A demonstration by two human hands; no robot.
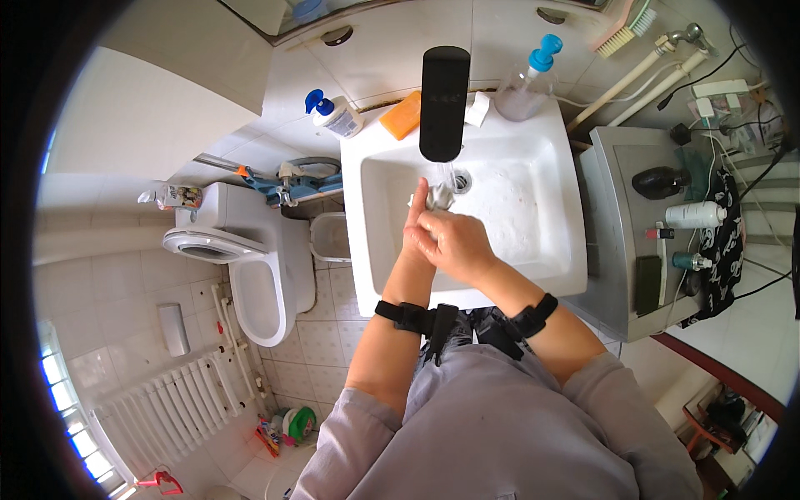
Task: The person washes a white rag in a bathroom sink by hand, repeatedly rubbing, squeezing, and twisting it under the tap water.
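Note:
Over the left part of a white washbasin (531,250), my two hands are together. My left hand (415,228) is seen edge-on with a finger pointing toward the tap. My right hand (461,242) crosses it from the right, its fingers bent against the left hand. A wet, whitish crumpled clump (441,197) shows just beyond the hands; whether it is cloth or foam cannot be told, nor which hand has it. Water runs from the black-topped tap (445,103) beside the drain (461,181). The left palm and right fingertips are hidden.
On the basin's back ledge stand a white pump bottle (344,119), an orange soap bar (401,115) and a clear blue-topped dispenser (522,94). A grey appliance (631,219) holding bottles and cables stands right. A toilet (259,300) is left; a cabinet (156,112) hangs above.

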